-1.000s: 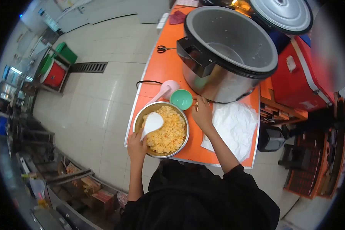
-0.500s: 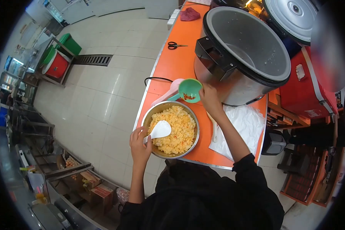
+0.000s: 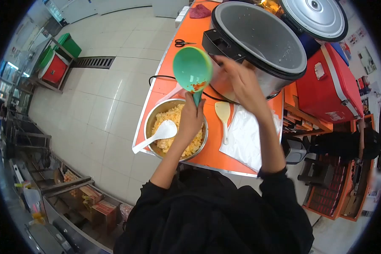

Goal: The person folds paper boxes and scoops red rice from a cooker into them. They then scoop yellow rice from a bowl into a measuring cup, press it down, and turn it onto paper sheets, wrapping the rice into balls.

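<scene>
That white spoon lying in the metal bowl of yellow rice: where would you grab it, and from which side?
By its handle. The white spoon lies with its blade on the rice and its handle sticking out past the left rim of the bowl, clear of food. Coming from the left seems best, since the left hand, holding the green ladle, is over the right side.

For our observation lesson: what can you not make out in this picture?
Head view: right hand is motion-blurred; its grip is unclear.
Head view: left hand, holding the green ladle, hides part of the rice bowl.
Head view: top edge cuts off the cooker lid.
</scene>
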Tool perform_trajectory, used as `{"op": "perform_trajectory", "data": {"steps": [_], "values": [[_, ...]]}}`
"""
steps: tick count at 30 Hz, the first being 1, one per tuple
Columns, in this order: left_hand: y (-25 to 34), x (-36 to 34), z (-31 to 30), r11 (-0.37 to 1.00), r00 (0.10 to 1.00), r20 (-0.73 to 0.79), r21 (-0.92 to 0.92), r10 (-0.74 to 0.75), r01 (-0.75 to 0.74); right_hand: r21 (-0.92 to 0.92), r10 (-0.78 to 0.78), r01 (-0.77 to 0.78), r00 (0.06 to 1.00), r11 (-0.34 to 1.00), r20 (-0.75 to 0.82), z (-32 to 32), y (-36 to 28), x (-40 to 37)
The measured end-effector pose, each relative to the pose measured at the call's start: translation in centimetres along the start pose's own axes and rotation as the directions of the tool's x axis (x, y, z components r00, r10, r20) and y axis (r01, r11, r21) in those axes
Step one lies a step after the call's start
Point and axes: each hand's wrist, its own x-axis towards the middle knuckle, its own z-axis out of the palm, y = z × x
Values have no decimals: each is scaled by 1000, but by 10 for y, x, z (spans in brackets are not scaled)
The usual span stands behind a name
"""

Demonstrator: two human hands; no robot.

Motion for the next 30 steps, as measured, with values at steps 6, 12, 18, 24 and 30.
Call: {"op": "perform_trajectory", "data": {"steps": [6,12,18,24,30], "values": [[17,-75,25,963,973,173,-195,-153,187,584,550,-696,706,419,446,65,72,-130],[12,-140,-48,963,949,212,-83,-233,255,454,423,-596,798,662,430,49,73,-98],[-99,-156,-19,912,489,-770,-335,-410,237,-682,262,163,840,713,475,60,57,-89],[-111,-138,-6,862,397,-771,-492,-498,125,-655,323,137,784,743,530,87,66,-118],[-108,-135,-12,860,373,-775,-466,-511,209,-666,413,80,728,742,547,113,52,-139]]}}
